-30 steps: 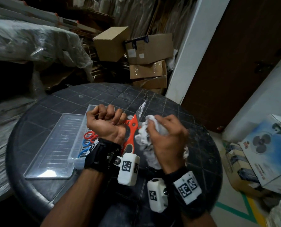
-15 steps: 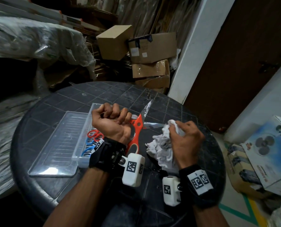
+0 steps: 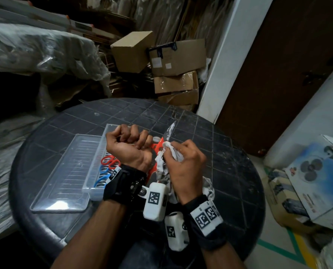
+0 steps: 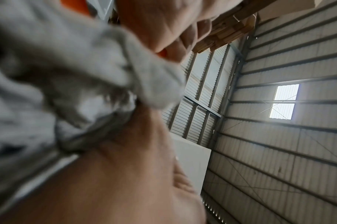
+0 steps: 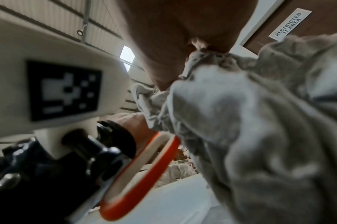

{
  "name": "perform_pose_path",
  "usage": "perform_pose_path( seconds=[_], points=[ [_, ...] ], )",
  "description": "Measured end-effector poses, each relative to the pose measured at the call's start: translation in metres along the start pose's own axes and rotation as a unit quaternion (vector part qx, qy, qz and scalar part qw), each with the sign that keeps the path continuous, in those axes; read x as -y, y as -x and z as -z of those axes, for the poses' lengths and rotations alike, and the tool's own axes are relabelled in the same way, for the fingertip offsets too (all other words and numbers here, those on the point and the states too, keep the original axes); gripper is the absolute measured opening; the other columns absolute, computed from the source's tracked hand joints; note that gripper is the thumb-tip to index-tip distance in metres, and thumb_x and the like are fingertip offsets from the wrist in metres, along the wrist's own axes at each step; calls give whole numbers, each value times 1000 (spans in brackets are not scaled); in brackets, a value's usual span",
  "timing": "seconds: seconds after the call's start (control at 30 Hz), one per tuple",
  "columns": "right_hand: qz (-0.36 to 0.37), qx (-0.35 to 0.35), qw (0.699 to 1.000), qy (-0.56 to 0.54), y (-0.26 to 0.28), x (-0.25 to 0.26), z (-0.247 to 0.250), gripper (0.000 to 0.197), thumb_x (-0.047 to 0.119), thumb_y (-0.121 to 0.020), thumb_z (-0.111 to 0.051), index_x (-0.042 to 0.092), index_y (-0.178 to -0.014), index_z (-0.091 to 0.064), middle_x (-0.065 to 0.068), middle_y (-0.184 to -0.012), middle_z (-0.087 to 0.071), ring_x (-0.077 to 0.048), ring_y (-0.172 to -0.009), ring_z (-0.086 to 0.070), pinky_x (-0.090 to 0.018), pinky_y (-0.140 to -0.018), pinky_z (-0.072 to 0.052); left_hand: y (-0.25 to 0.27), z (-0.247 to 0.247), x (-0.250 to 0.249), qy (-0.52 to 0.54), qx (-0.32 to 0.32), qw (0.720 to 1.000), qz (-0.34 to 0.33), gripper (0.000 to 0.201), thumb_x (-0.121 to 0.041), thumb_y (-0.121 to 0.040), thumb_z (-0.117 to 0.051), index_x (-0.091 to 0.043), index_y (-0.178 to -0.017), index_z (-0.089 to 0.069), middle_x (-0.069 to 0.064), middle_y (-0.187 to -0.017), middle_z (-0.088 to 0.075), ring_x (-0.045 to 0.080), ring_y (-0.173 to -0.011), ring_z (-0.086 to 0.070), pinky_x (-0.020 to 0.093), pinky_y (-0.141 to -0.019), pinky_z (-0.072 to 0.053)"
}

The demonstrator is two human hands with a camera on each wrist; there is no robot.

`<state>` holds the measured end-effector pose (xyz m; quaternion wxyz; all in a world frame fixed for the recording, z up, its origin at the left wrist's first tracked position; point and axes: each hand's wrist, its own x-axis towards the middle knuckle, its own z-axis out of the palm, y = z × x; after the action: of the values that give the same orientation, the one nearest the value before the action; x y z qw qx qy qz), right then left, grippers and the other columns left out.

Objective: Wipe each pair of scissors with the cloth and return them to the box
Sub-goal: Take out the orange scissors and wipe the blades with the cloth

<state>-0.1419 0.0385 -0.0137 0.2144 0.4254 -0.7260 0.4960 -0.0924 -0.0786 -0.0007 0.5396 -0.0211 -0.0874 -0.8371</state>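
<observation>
My left hand (image 3: 129, 144) grips the orange-handled scissors (image 3: 157, 147) above the round table, blade tip (image 3: 170, 129) pointing away from me. My right hand (image 3: 183, 158) holds the bunched white cloth (image 3: 162, 167) against the scissors near the pivot. In the right wrist view an orange handle loop (image 5: 140, 178) hangs beside the cloth (image 5: 250, 128). The left wrist view is filled by blurred cloth (image 4: 67, 84) and my palm. A clear plastic box (image 3: 95, 183) to the left holds red scissors (image 3: 110, 161) and blue scissors (image 3: 103, 173).
The box's clear lid (image 3: 64, 171) lies flat to the left of it on the dark round table (image 3: 229, 171). Cardboard boxes (image 3: 173, 61) are stacked behind the table. A fan carton (image 3: 316, 175) sits on the floor at the right.
My right hand with the cloth pulled off to the right of the scissors, then came back left onto them near the pivot. The left hand kept its grip.
</observation>
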Motion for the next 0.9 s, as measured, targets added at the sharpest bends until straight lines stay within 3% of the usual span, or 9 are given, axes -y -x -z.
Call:
perform_pose_path(
  seconds=[0.07,0.23,0.37,0.43,0.53,0.67,0.73,0.8,0.9],
  points=[
    [-1,-6,1000,19,-1,-8,1,11,13,-87,-82,11,-97,-80,4,-79,-60,-5,-62,-57,-15,-54,-51,0,0,0,-1,-2,1000,-2,35,-26,-94,-30,-22,-62,-16,-4,-51,-12,11,-40,-7,16,-43,-13],
    [-16,-14,998,55,-4,-28,10,9,11,-86,-82,7,-95,-79,4,-79,-61,3,-61,-52,-6,-53,-46,2,1,2,-10,10,1000,3,35,-26,-93,-29,-22,-61,-16,-4,-51,-12,11,-40,-6,17,-43,-12],
    [-82,-40,994,67,-8,-52,31,16,7,-86,-81,1,-100,-79,-6,-85,-65,9,-66,-51,3,-56,-40,2,1,1,-17,14,1000,2,35,-27,-94,-29,-22,-61,-16,-4,-52,-11,11,-40,-7,17,-42,-14],
    [-106,-70,989,77,-13,-59,43,15,6,-85,-82,0,-99,-79,-10,-84,-67,1,-63,-54,3,-57,-39,1,1,1,-11,15,1000,6,36,-27,-94,-28,-23,-60,-16,-4,-52,-11,11,-39,-8,17,-41,-15],
    [-82,-116,985,95,-18,-56,54,12,9,-84,-84,5,-94,-80,-5,-78,-65,-12,-59,-58,3,-59,-39,1,2,2,-12,16,1000,5,36,-26,-95,-28,-22,-61,-16,-4,-52,-11,12,-40,-8,18,-42,-14],
    [-4,-90,995,40,-11,-22,36,15,13,-85,-84,6,-98,-79,3,-80,-64,10,-63,-52,1,-56,-40,1,3,3,-8,10,1000,8,35,-27,-94,-29,-23,-61,-16,-4,-52,-11,11,-40,-7,18,-42,-14],
    [19,-54,998,9,-4,-8,18,16,12,-85,-83,6,-99,-78,5,-83,-64,5,-61,-55,-4,-52,-47,1,2,3,-9,4,1000,7,36,-27,-94,-29,-23,-61,-16,-5,-52,-11,11,-40,-7,17,-42,-13],
    [9,-16,1000,-5,2,-5,3,13,14,-88,-82,9,-100,-79,4,-83,-62,-8,-61,-59,-18,-50,-52,1,2,2,-5,-3,1000,5,35,-27,-93,-30,-22,-61,-16,-4,-52,-12,11,-41,-7,17,-43,-14],
    [-9,-7,1000,8,4,-13,-5,13,15,-88,-81,11,-101,-79,2,-82,-61,-12,-66,-60,-33,-55,-57,1,2,3,-6,-14,1000,-5,35,-26,-93,-31,-22,-63,-15,-4,-52,-12,10,-41,-7,16,-43,-16]
  ],
)
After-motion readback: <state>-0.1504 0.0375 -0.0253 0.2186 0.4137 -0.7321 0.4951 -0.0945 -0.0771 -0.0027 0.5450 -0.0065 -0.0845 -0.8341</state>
